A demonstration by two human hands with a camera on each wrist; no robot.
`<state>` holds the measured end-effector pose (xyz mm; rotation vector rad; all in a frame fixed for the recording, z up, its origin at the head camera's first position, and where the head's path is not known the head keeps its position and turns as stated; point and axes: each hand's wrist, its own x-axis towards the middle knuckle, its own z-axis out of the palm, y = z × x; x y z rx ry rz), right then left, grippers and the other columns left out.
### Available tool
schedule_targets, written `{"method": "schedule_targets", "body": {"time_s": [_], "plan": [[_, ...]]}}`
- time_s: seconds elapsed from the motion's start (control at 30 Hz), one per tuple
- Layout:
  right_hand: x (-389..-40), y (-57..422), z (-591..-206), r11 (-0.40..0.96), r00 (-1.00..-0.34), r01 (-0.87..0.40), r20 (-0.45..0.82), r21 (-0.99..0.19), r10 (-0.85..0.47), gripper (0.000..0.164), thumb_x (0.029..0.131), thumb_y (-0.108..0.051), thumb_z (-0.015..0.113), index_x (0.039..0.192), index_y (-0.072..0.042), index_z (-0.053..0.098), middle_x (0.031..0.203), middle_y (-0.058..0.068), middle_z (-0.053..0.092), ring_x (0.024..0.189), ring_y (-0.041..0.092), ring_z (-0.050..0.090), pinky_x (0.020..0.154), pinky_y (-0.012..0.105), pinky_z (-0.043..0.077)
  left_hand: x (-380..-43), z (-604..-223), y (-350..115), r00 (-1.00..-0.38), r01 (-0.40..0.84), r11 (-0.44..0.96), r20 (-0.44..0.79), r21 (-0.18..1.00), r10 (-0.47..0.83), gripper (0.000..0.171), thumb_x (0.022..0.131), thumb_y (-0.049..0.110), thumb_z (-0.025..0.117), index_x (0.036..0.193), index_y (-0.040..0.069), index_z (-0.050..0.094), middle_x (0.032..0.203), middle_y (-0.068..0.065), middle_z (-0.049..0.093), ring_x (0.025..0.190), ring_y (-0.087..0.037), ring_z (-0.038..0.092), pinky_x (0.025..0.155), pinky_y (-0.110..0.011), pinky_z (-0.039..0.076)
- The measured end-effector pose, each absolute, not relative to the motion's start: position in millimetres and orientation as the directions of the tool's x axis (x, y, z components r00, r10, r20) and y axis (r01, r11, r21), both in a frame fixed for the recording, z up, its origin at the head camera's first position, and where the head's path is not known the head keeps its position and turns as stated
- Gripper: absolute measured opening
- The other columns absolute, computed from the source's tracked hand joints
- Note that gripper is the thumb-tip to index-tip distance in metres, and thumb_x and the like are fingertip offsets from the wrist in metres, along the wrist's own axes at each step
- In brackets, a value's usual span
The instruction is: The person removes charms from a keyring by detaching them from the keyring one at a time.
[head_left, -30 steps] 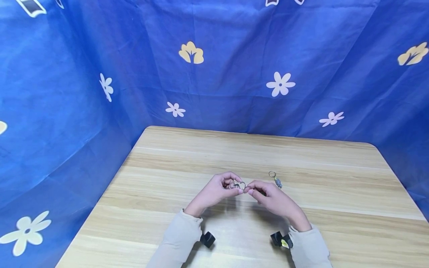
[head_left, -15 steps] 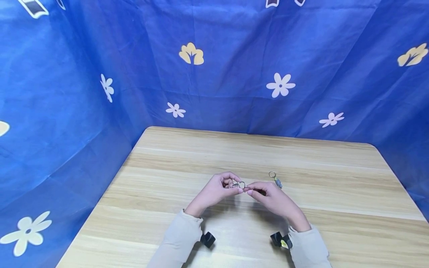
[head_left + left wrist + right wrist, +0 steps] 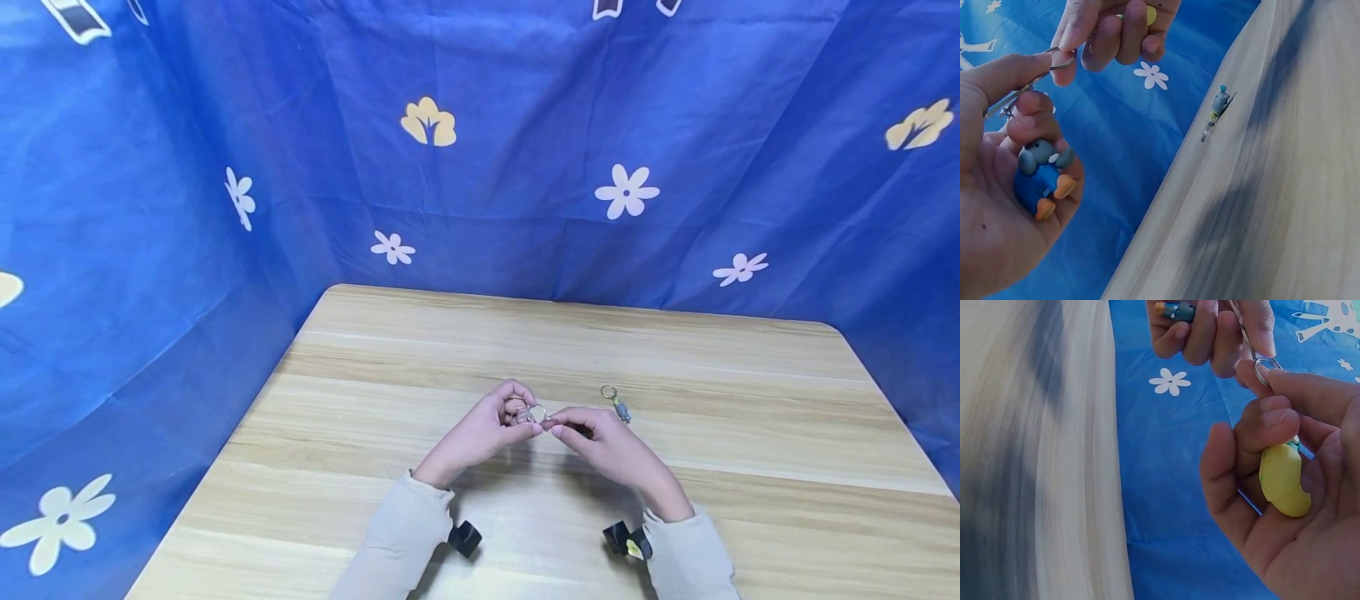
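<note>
My left hand (image 3: 480, 429) pinches a metal key ring between thumb and forefinger. From it a blue-and-grey elephant keychain (image 3: 1040, 172) with orange feet hangs against the curled fingers. Opposite, my right hand (image 3: 611, 442) pinches a split ring (image 3: 1266, 370) at the fingertips. A yellow charm (image 3: 1285, 478) with a bit of green at its top lies in the right palm, partly behind the fingers. The two hands meet at the rings, raised over the table. Another keychain (image 3: 622, 409), a small grey-blue figure with a ring, lies on the table beyond the right hand.
The wood-grain table (image 3: 420, 333) has rounded back corners. A blue cloth (image 3: 510, 183) printed with flowers hangs behind it and along the left side. Black wrist cameras, left (image 3: 465, 538) and right (image 3: 617, 537), jut inward from the sleeves.
My left hand's fingers have risen slightly, and the ring between the hands has turned a little. The right hand keeps its pinch; the keychain on the table has stayed put.
</note>
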<state>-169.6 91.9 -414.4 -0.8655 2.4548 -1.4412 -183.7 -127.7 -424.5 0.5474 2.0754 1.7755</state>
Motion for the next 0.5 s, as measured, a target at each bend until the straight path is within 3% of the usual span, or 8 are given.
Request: {"method": "schedule_targets", "body": {"time_s": [0.5], "plan": [[-167.0,90.8,-414.2,0.367,-0.821,-0.387,0.135,-0.846,-0.554,0.022,0.098,-0.018,0.055,0.110,-0.009,0.070,0.102,0.012,0.071,0.083,0.005,0.056,0.073,0.022,0.049,-180.7,-423.3,-129.6,-0.868,0.071,0.208,-0.042,0.976,0.494,0.037,0.088,0.015,0.067,0.124,0.009,0.060,0.079,0.005,0.057,0.066,-0.006,0.050,0.060,-0.019,0.044]]}}
